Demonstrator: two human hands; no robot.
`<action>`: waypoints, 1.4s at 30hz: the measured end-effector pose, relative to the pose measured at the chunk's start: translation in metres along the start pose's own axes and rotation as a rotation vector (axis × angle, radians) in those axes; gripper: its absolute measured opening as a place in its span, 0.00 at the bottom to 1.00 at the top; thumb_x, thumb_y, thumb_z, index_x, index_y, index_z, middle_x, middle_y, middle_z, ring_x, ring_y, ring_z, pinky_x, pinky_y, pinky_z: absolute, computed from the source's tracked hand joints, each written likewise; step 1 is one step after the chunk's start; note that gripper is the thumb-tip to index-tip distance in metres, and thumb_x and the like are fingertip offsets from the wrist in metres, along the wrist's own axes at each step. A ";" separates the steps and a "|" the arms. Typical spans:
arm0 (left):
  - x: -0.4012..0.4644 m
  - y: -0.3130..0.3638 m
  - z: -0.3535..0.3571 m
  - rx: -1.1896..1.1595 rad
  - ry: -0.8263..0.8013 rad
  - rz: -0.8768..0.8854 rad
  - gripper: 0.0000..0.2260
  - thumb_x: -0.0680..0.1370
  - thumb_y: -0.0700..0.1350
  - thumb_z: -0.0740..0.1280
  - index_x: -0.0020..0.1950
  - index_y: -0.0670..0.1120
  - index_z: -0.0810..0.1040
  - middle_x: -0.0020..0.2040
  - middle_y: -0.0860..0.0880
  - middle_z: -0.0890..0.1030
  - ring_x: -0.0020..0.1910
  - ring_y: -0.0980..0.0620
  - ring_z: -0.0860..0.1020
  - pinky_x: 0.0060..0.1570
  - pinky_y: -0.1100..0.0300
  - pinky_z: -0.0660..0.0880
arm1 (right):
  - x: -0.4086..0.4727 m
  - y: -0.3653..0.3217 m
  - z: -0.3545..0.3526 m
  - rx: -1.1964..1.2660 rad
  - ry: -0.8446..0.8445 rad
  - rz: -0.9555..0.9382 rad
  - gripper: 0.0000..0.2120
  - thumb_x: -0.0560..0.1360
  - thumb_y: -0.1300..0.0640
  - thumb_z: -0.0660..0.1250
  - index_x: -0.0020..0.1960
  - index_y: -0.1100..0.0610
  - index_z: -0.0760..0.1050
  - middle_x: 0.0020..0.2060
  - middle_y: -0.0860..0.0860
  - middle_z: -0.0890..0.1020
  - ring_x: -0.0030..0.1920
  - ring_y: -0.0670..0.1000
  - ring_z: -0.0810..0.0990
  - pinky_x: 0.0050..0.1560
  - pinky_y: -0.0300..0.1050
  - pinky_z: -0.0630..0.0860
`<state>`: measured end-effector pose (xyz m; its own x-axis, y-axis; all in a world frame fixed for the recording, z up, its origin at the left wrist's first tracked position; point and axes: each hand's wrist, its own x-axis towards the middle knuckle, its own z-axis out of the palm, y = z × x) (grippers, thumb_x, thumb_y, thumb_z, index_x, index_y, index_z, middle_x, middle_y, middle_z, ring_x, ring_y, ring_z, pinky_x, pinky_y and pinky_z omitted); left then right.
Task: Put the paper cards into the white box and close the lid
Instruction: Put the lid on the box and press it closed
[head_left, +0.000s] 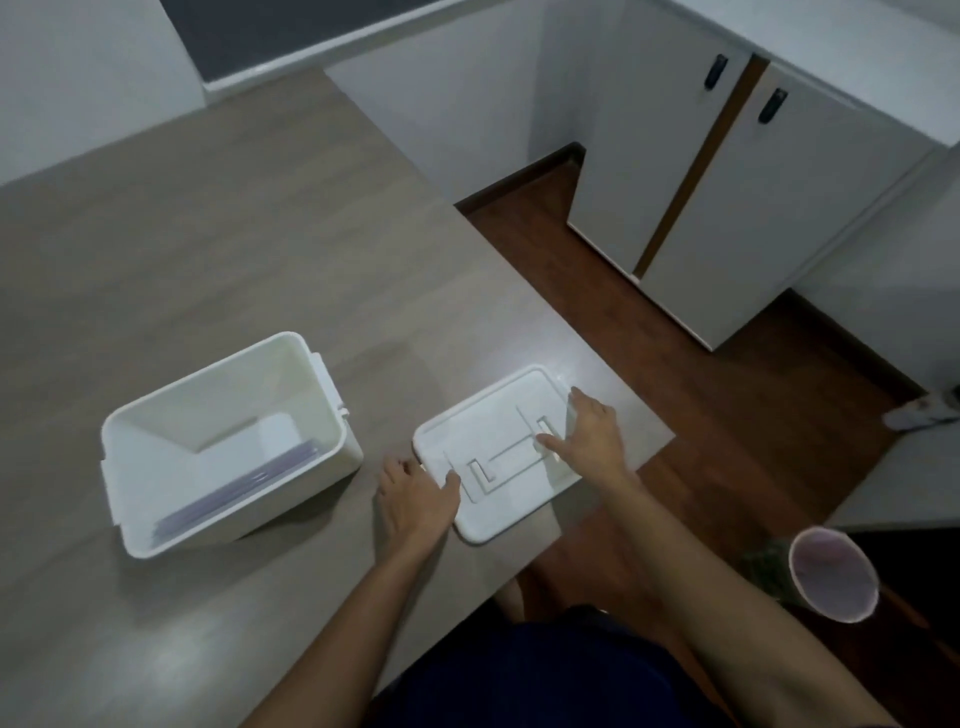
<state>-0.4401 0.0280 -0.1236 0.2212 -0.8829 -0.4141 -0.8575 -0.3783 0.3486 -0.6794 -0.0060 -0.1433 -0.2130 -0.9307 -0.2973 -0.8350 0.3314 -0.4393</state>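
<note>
Wood-grain table (218, 249) across the left and middle, bearing at about 8 o'clock an open white box (332, 415) with pale paper cards (244, 483) lying flat inside against its near wall. At about 5 o'clock, near the table's corner and apart from the box, a white lid (498, 410) lying flat. Left hand (413, 501) loosely curled on the lid's left edge, thumb on top; right hand (592, 434) spread open, fingers resting on the lid's right side, neither clenched.
</note>
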 end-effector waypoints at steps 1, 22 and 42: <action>0.000 0.001 0.003 -0.005 0.008 0.016 0.30 0.73 0.60 0.61 0.64 0.39 0.72 0.62 0.40 0.71 0.63 0.40 0.68 0.64 0.48 0.68 | 0.000 0.000 0.000 0.017 0.005 0.003 0.45 0.67 0.40 0.75 0.73 0.62 0.62 0.68 0.59 0.73 0.67 0.61 0.70 0.67 0.55 0.67; -0.011 -0.004 -0.169 -0.463 0.577 0.129 0.40 0.74 0.56 0.70 0.79 0.47 0.52 0.78 0.49 0.62 0.75 0.48 0.63 0.70 0.59 0.61 | -0.001 -0.174 -0.035 0.768 0.334 -0.053 0.29 0.67 0.40 0.74 0.62 0.53 0.72 0.57 0.49 0.72 0.54 0.48 0.76 0.45 0.30 0.72; 0.036 -0.225 -0.197 -0.636 0.375 -0.254 0.42 0.66 0.64 0.73 0.74 0.47 0.66 0.71 0.46 0.74 0.68 0.44 0.73 0.64 0.51 0.71 | -0.030 -0.309 0.071 0.272 0.150 -0.302 0.32 0.65 0.36 0.74 0.59 0.55 0.71 0.57 0.54 0.73 0.59 0.56 0.71 0.57 0.52 0.71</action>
<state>-0.1475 0.0270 -0.0512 0.6142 -0.7402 -0.2735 -0.3537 -0.5681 0.7431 -0.3789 -0.0692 -0.0591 -0.0674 -0.9977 -0.0035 -0.7112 0.0505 -0.7012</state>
